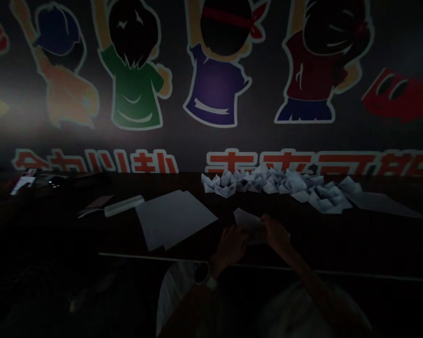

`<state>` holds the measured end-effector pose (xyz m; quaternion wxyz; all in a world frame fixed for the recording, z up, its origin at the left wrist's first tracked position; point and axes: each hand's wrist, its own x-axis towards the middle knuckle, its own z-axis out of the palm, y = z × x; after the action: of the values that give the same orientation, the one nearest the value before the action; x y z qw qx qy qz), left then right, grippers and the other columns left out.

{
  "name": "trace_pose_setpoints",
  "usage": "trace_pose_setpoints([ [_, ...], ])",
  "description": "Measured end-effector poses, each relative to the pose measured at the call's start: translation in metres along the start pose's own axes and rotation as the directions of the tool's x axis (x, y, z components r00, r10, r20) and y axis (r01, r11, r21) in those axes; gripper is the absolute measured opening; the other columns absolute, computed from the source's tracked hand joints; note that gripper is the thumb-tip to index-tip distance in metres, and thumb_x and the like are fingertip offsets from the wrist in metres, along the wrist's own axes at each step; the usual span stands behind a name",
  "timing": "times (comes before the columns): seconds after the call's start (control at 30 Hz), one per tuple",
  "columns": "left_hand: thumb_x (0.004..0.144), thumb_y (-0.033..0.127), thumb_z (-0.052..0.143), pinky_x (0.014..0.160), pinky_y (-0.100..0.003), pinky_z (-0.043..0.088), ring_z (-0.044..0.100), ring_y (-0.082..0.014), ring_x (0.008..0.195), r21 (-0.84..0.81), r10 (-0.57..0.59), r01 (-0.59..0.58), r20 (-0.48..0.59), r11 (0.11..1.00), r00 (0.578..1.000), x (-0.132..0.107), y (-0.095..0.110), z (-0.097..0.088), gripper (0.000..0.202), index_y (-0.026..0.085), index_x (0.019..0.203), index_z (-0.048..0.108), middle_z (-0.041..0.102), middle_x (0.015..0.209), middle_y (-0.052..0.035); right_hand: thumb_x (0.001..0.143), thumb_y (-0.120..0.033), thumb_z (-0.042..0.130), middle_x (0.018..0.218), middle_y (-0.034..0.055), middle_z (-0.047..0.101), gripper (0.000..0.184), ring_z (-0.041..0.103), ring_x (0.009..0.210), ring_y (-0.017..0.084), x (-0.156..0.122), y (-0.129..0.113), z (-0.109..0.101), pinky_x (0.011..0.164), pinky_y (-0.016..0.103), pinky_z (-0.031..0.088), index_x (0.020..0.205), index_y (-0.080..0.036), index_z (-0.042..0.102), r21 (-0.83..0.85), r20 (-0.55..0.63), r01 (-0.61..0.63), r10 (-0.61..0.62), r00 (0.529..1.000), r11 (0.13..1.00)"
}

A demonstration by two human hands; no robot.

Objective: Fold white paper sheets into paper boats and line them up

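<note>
White paper sheet [248, 220], long axis slanting up-left, pinched between the left hand [231, 247] and right hand [277, 234].

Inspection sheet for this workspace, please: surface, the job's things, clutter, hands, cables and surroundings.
surface: dark table, dimly lit, a pale line across its near part
job's things: folded white paper between both hands; loose white sheets; heap of folded paper boats
clutter: white cylinder; small brownish sheet; lit phone far left
hands: left hand with wristwatch and right hand, both on the paper
cables: nothing seen
surroundings: cartoon children mural with red lettering
</note>
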<state>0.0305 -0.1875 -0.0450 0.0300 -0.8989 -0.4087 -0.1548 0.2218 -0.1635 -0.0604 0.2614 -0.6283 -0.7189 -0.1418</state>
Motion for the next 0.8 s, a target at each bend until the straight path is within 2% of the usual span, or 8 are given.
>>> trace_pose_setpoints([
  [0.07,0.088,0.025,0.035,0.089,-0.040,0.035,0.043,-0.0230,0.106,0.016,-0.015,0.014,0.018,1.000,1.000,0.000,-0.001,0.001,0.030,0.026,0.113,0.053,0.050,0.119,-0.0039,0.080,-0.008,0.040,0.099,0.0112,0.063,0.027,0.056,0.096,0.024,-0.010,-0.010,-0.005,0.083,0.037,0.040,0.101,-0.015,0.056,-0.065,-0.073,0.088,-0.093,0.993,0.994],
  [0.13,0.087,0.024,0.037,0.091,-0.041,0.034,0.042,-0.0237,0.108,0.037,-0.030,0.029,0.033,0.999,0.999,0.001,-0.001,0.002,0.030,0.023,0.112,0.054,0.048,0.121,-0.0058,0.083,-0.009,0.036,0.115,0.0131,0.058,0.034,0.050,0.110,0.025,-0.027,-0.025,-0.007,0.094,0.040,0.035,0.112,-0.013,0.054,-0.072,-0.106,0.228,-0.235,0.966,0.971],
  [0.2,0.087,0.022,0.038,0.091,-0.041,0.034,0.042,-0.0236,0.108,0.040,-0.025,0.024,0.037,0.999,0.999,0.001,0.000,0.002,0.029,0.022,0.110,0.055,0.048,0.120,-0.0059,0.087,-0.020,0.036,0.129,0.0143,0.048,0.039,0.038,0.123,0.025,-0.047,-0.038,-0.007,0.100,0.041,0.031,0.123,-0.010,0.047,-0.052,-0.113,0.326,-0.330,0.937,0.944],
  [0.3,0.088,0.024,0.036,0.088,-0.039,0.036,0.043,-0.0222,0.105,0.018,-0.011,0.010,0.022,1.000,1.000,0.001,0.003,-0.002,0.029,0.027,0.111,0.054,0.050,0.114,-0.0040,0.089,-0.038,0.037,0.133,0.0158,0.045,0.051,0.034,0.127,0.025,-0.070,-0.044,-0.007,0.101,0.041,0.032,0.129,-0.008,0.041,-0.017,-0.103,0.338,-0.338,0.936,0.941],
  [0.4,0.088,0.023,0.037,0.086,-0.037,0.037,0.045,-0.0207,0.102,0.006,-0.007,0.007,0.012,1.000,1.000,0.001,0.004,-0.005,0.034,0.032,0.119,0.049,0.050,0.112,-0.0025,0.088,-0.044,0.039,0.133,0.0157,0.046,0.055,0.037,0.125,0.026,-0.081,-0.029,-0.010,0.102,0.042,0.032,0.129,-0.008,0.042,-0.028,-0.068,0.322,-0.324,0.944,0.946],
  [0.6,0.087,0.022,0.038,0.086,-0.037,0.036,0.044,-0.0205,0.102,-0.008,0.005,-0.005,0.001,1.000,1.000,0.001,0.002,-0.003,0.037,0.033,0.121,0.047,0.050,0.114,-0.0015,0.088,-0.043,0.037,0.129,0.0158,0.049,0.051,0.043,0.121,0.027,-0.090,0.017,-0.017,0.100,0.049,0.031,0.129,-0.013,0.042,-0.048,-0.123,0.291,-0.295,0.948,0.955],
  [0.7,0.087,0.021,0.038,0.088,-0.037,0.035,0.044,-0.0203,0.104,-0.011,-0.004,0.004,0.009,1.000,1.000,0.000,0.002,-0.004,0.038,0.033,0.122,0.047,0.049,0.115,-0.0011,0.087,-0.041,0.040,0.122,0.0146,0.056,0.046,0.046,0.118,0.030,-0.096,0.023,-0.023,0.100,0.054,0.029,0.126,-0.018,0.048,-0.054,-0.152,0.278,-0.283,0.947,0.959],
  [0.8,0.087,0.022,0.038,0.088,-0.038,0.035,0.043,-0.0210,0.104,-0.005,-0.011,0.011,0.022,1.000,1.000,0.001,0.003,-0.005,0.038,0.033,0.122,0.047,0.049,0.116,-0.0019,0.085,-0.037,0.044,0.115,0.0152,0.060,0.038,0.043,0.119,0.036,-0.097,0.017,-0.027,0.099,0.062,0.023,0.116,-0.021,0.057,-0.093,-0.157,0.252,-0.264,0.952,0.963],
])
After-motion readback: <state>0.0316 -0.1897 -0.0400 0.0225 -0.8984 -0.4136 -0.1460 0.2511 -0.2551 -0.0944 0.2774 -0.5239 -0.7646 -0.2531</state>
